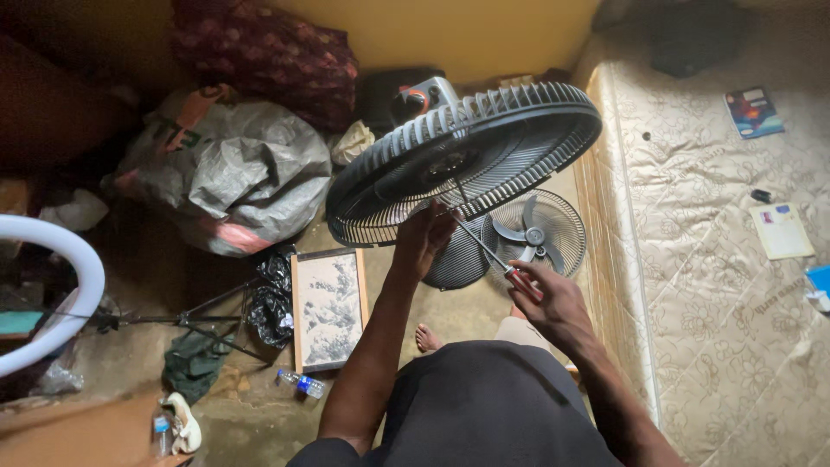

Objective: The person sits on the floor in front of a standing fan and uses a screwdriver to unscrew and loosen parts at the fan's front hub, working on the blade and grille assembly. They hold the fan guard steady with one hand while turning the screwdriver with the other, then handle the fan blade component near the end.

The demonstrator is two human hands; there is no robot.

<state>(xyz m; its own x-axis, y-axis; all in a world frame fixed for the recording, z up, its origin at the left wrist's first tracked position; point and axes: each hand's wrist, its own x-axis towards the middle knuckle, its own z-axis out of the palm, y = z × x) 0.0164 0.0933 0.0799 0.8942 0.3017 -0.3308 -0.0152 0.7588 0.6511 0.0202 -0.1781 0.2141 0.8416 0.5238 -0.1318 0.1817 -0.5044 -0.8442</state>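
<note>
A grey fan head with its rear grille [484, 147] is tilted up in front of me. My left hand [422, 238] grips the grille's lower rim from below. My right hand [553, 298] is closed on the red handle of a screwdriver [484, 246], whose thin shaft points up and left into the grille near its hub. On the floor below lie the fan's round base [458, 259] and a second grille with the fan blades [536, 232].
A beige patterned mattress [718, 285] fills the right side, with booklets and small items on it. Left are a grey sack [233, 173], a framed picture [327, 307], a tripod [186, 320], a plastic bottle [303, 383] and a white ring light [60, 294].
</note>
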